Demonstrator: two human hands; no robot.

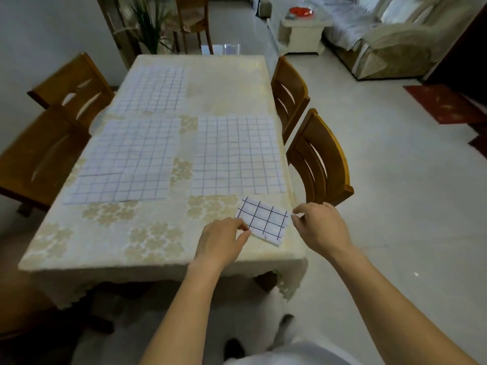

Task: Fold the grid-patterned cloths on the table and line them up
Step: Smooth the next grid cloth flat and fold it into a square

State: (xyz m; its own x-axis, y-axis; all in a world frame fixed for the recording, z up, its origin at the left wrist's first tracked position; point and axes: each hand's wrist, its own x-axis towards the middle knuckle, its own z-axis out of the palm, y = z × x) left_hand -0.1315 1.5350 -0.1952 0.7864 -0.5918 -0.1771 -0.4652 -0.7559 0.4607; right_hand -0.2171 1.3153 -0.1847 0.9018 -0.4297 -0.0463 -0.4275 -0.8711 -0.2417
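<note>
Down in the lower right of the head view, a small folded white cloth with a dark grid lies flat near the front right corner of the worktop, which is draped in a cream floral tablecloth. The left hand has its fingers curled at the folded cloth's left edge, pinching it. The right hand hovers just beside the cloth's right edge, fingers loosely bent and holding nothing.

Three larger white grid-patterned cloths lie spread flat further up the worktop: one at centre right, one at centre left, and one at the far left end. Brown wooden chairs stand along both long sides. A pale sofa fills the upper right corner of the frame.
</note>
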